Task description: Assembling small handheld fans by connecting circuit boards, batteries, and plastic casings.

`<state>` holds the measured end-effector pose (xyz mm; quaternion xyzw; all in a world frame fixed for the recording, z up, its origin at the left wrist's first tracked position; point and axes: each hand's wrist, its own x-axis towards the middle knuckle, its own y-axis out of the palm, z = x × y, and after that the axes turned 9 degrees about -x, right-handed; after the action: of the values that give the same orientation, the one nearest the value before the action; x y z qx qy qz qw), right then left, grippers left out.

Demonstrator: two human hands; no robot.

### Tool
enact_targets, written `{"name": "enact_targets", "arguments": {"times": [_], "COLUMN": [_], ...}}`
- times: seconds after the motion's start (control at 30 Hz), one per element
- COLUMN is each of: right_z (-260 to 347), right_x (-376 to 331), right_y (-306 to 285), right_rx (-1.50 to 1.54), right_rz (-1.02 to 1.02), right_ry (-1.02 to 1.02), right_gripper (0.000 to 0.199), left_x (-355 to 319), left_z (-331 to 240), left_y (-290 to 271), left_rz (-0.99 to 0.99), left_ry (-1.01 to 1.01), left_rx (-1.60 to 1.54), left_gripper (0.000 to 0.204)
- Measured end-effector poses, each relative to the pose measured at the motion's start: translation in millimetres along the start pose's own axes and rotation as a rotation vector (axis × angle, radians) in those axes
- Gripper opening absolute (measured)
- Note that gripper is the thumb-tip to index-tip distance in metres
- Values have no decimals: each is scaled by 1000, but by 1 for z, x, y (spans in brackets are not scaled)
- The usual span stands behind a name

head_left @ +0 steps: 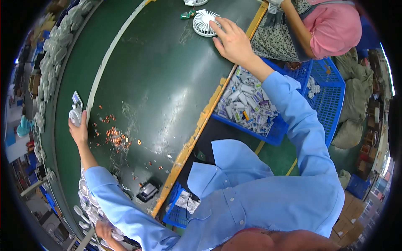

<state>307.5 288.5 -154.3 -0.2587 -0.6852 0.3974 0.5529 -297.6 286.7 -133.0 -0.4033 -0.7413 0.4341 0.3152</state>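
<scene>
On the far left of the table, my left hand (78, 133) is closed round a small grey-white handheld fan (75, 116); a flat part with a purple patch stands up from its far end. My right arm is stretched out to the top of the view. There my right hand (234, 42) has its fingers spread, their tips at the right edge of a round white fan head (204, 23) lying on the table. Beside that fan head is a small green circuit board (185, 15). Part of another white fan (195, 2) shows at the upper edge.
Small copper-coloured pieces (117, 138) lie scattered on the green table (155, 83). A black-and-grey object (147, 191) sits near its worn yellow edge. A blue basket (274, 136) holds many small white parts. A co-worker in pink (335, 31) sits upper right; fans line the left side.
</scene>
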Motion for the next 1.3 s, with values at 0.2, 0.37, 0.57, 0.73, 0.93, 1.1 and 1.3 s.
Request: {"name": "enact_targets", "arguments": {"times": [0.2,0.37,0.57,0.73,0.93,1.1,1.3], "right_z": [19,81,119,132,178,170,123], "right_x": [-7,-74,-120,-96,-82,-126,-180], "right_y": [-17,-64,-110,-158,-215,-220,-216], "right_rx": [98,578,801,955,1130,1900,2313], "right_rz": [0,-65,-13,-42,73,885,1169], "right_ry": [166,-14,-4,63,35,275,205], "right_gripper": [51,37,31,36,44,18,30], "left_x": [24,10,-59,-171,-298,-343,-334], "left_z": [20,-3,-81,-155,-216,-224,-190], "left_y": [36,15,-66,-131,-135,-135,-82], "left_rz": [-189,-196,-491,-383,-195,-61,795], "left_ry": [-42,36,530,848,939,738,32], "left_rx": [79,-166,-492,-622,-881,-700,-942], "left_gripper": [84,80,73,73,75,75,50]}}
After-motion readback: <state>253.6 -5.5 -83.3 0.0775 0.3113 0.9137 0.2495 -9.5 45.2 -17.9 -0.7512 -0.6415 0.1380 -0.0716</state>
